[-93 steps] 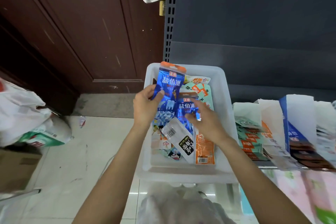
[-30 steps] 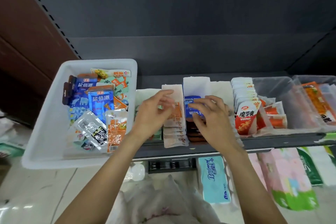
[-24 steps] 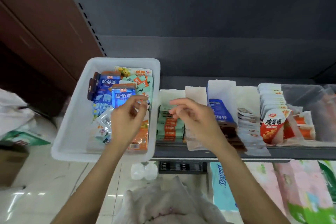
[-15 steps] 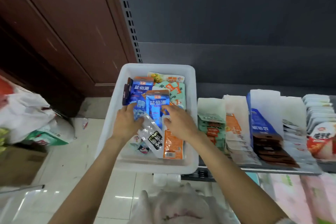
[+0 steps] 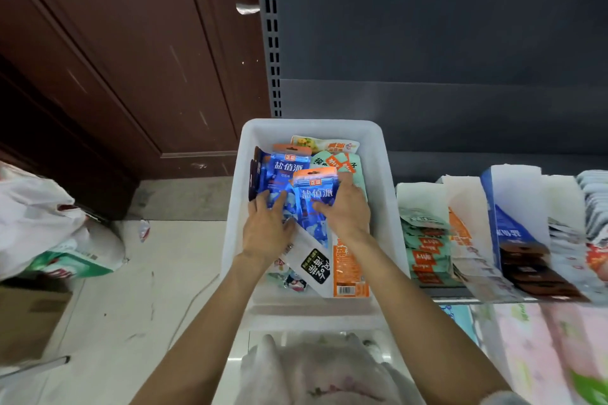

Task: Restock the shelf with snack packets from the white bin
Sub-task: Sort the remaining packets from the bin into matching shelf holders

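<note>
Glossy blue packet (image 5: 314, 199) with orange header, right fingers (image 5: 324, 207) pinching, left fingers (image 5: 268, 204) spread flat

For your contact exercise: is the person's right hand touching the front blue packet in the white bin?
Touching. The head view shows the right hand wrapped round the front blue packet in the white bin, thumb lying across its face and fingers behind its right edge.

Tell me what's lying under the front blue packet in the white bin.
The front blue packet overlaps a second blue packet behind it and a white-and-black packet nearer the camera. Both hands rest on the pile, so what lies directly beneath is covered.
</note>
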Demonstrator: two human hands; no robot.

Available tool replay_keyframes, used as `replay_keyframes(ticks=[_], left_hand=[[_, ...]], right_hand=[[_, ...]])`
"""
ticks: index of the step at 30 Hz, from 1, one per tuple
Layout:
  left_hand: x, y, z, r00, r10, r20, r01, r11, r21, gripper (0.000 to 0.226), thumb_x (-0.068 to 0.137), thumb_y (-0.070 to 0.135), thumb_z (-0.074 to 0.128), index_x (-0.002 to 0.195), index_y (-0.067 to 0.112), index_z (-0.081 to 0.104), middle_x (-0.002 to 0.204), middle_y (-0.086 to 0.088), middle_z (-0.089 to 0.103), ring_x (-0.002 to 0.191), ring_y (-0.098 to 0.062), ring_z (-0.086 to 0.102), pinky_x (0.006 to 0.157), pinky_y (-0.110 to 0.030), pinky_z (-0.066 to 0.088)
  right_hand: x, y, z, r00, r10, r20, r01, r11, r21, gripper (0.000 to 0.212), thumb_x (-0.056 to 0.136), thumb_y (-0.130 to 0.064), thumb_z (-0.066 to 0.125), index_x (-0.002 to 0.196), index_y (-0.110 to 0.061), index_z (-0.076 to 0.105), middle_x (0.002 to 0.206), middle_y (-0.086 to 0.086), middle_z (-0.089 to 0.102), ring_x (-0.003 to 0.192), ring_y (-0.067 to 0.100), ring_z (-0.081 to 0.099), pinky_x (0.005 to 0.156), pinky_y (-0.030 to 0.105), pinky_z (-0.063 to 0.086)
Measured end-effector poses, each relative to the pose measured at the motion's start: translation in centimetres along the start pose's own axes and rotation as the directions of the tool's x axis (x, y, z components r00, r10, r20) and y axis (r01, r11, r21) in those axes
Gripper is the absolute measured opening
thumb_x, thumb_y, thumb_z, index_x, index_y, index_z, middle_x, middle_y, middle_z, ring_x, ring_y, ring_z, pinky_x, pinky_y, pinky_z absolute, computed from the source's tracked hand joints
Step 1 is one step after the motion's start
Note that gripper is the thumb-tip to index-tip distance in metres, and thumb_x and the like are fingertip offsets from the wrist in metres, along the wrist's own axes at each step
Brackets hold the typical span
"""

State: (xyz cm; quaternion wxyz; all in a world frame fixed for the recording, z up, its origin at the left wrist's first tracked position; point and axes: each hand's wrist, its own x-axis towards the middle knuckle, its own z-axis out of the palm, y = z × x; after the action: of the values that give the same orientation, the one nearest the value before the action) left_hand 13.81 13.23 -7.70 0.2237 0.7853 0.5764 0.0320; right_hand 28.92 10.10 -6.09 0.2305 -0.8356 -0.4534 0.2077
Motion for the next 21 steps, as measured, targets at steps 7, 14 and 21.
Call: replay_keyframes(ticks=[7, 14, 21], left_hand=[[0.0, 0.0, -0.1, 0.997, 0.04, -0.073, -0.048, 0.994, -0.102, 0.057, 0.092, 0.039, 0.053, 0.143, 0.02, 0.034, 0.146, -0.009, 0.028, 0.135, -0.026, 0.022, 0.105, -0.034, 0.032], [-1.6, 3.3, -3.5, 0.996, 0.071, -0.056, -0.088, 0.625, -0.775, 0.06, 0.085, 0.031, 0.065, 0.138, 0.028, 0.038, 0.134, 0.014, 0.043, 0.116, 0.006, 0.045, 0.089, -0.012, 0.041], [-3.1, 6.5, -6.1, 0.976, 0.189, 0.106, 0.018, 0.415, -0.91, 0.031, 0.084, 0.017, 0.067, 0.105, 0.038, 0.056, 0.12, 0.0, 0.061, 0.096, -0.013, 0.067, 0.075, -0.034, 0.057]], right_hand=[[-0.3, 0.0, -2.9, 0.979, -0.02, -0.201, 0.044, 0.992, 0.119, 0.028, 0.09, -0.019, 0.063, 0.111, -0.012, 0.046, 0.093, 0.005, 0.068, 0.084, 0.025, 0.066, 0.062, 0.029, 0.047], [-2.7, -0.3, -7.5, 0.979, 0.104, -0.176, 0.066, 0.653, 0.755, 0.021, 0.09, -0.01, 0.061, 0.103, -0.02, 0.047, 0.094, -0.009, 0.066, 0.08, 0.003, 0.068, 0.055, 0.023, 0.053], [-4.8, 2.2, -10.7, 0.989, 0.144, 0.02, -0.081, 0.434, 0.897, 0.024, 0.089, -0.004, 0.06, 0.107, -0.013, 0.048, 0.099, 0.004, 0.068, 0.073, 0.006, 0.068, 0.054, 0.023, 0.055]])
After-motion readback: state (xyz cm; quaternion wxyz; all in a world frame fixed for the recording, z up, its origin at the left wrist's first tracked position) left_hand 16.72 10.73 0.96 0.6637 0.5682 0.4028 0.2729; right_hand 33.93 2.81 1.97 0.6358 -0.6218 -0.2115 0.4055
